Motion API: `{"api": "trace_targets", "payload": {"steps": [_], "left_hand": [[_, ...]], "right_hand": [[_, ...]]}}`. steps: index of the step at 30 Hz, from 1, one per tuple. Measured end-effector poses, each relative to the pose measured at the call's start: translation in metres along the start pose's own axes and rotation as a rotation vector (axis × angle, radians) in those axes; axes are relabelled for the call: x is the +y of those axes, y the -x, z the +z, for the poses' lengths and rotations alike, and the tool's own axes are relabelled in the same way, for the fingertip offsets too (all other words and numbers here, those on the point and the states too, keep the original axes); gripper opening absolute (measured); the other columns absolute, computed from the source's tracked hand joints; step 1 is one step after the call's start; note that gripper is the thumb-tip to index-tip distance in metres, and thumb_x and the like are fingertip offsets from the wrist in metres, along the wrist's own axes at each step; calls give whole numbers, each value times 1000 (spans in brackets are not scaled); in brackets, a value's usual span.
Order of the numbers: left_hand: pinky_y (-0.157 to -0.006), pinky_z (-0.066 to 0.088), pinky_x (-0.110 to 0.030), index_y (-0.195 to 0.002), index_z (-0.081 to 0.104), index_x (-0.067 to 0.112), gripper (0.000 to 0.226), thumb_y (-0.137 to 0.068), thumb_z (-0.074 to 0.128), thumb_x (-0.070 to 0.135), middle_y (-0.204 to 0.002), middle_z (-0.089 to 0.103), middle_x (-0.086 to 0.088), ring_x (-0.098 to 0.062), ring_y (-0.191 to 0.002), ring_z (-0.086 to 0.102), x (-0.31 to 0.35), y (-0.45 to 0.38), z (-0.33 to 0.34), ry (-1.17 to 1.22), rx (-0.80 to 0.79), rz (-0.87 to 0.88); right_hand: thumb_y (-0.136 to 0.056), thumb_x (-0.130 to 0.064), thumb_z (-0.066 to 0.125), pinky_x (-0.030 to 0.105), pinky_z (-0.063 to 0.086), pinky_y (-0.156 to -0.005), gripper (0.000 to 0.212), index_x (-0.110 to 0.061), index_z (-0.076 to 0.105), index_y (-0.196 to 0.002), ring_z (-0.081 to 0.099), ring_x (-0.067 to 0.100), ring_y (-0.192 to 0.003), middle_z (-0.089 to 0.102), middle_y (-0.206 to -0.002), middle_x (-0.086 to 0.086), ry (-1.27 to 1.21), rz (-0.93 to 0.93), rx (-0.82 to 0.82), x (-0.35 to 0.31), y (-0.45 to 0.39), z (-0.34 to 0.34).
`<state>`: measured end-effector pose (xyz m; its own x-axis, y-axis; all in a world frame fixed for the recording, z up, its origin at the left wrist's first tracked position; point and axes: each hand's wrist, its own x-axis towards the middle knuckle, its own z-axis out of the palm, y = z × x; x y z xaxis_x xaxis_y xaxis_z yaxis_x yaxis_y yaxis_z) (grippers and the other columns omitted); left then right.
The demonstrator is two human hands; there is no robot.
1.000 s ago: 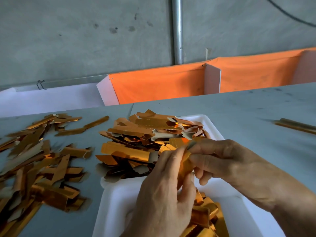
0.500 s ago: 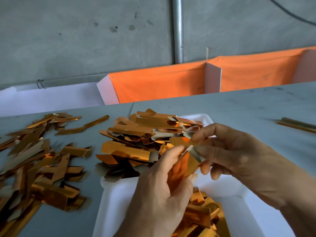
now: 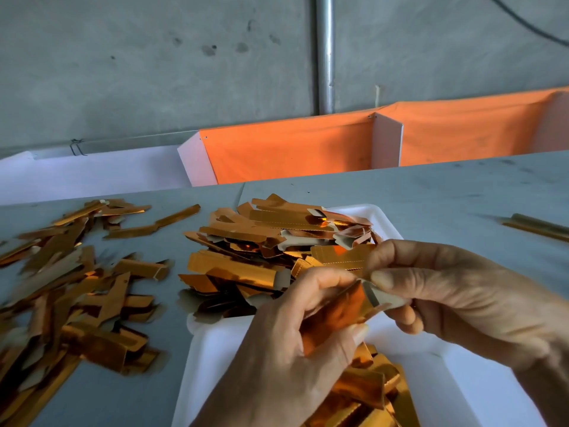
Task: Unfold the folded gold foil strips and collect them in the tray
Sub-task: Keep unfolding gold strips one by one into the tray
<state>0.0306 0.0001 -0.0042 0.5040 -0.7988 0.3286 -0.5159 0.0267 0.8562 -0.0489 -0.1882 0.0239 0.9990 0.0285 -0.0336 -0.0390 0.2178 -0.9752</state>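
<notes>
Both hands hold one gold foil strip (image 3: 335, 315) above the white tray (image 3: 212, 359). My left hand (image 3: 286, 355) grips its lower part between thumb and fingers. My right hand (image 3: 455, 297) pinches its upper end, where the pale back of the foil shows. A heap of gold strips (image 3: 277, 241) lies across the tray's far end and spills over its left rim. More strips (image 3: 369, 392) lie in the tray's near part, under my hands. A loose pile of folded strips (image 3: 70, 291) covers the table to the left of the tray.
The grey table (image 3: 446, 192) runs back to an orange cloth barrier (image 3: 292, 152) with white dividers. A thin gold rod or strip bundle (image 3: 538, 226) lies at the right edge. A metal pipe (image 3: 324, 53) runs up the concrete wall behind.
The hands have drawn slightly apart and the strip between them has opened out; its shiny face and pale back now show more than a second ago.
</notes>
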Motion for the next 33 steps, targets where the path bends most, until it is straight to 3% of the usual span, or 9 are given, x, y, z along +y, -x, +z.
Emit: {"api": "trace_targets", "payload": {"steps": [6,10,14,19,24,29,33], "left_hand": [[-81,47,-12,-113,54,47,38,-75,60,49,-105,66,17,-4,-105,61,5,1,-1,-21,13,-15],[-78,47,-10,-112,58,43,36,-77,63,45,-102,69,16,-3,-100,64,6,-1,-1,34,31,-7],[-78,49,-10,-114,61,39,34,-80,64,39,-105,70,12,-6,-99,66,6,-1,-2,77,44,5],[-87,49,-19,-113,61,42,33,-80,63,41,-110,68,8,-10,-108,62,4,0,-3,70,62,13],[-82,50,-15,-114,61,41,35,-79,64,40,-109,68,7,-9,-107,63,4,0,-2,57,71,26],[-81,46,-6,-116,57,44,40,-77,65,40,-110,66,23,4,-105,61,6,0,0,-17,87,35],[-76,46,-4,-109,58,45,38,-76,74,38,-104,67,23,6,-97,63,6,-1,0,-37,126,-2]], "right_hand": [[-58,-28,77,18,44,-49,22,-16,69,-74,51,12,-49,59,-65,12,262,-87,70,-2,1,5],[-65,-25,73,17,42,-49,12,-18,66,-71,50,10,-46,59,-57,1,444,-204,133,-1,-2,12],[-76,-21,71,18,43,-51,5,-18,66,-76,52,12,-51,60,-67,6,297,-228,68,1,-1,9],[-70,-28,78,21,50,-58,29,-9,68,-89,62,14,-65,65,-76,6,174,-174,-110,-2,3,2],[-71,-22,73,18,47,-56,10,-16,67,-77,57,14,-56,62,-63,6,293,-200,-5,-2,2,8],[-69,-17,67,18,41,-50,7,-21,62,-73,48,10,-47,52,-56,-2,439,-190,97,2,-1,13],[-73,-19,69,17,42,-49,8,-18,67,-80,49,11,-48,54,-59,-1,306,-161,42,1,0,10]]}}
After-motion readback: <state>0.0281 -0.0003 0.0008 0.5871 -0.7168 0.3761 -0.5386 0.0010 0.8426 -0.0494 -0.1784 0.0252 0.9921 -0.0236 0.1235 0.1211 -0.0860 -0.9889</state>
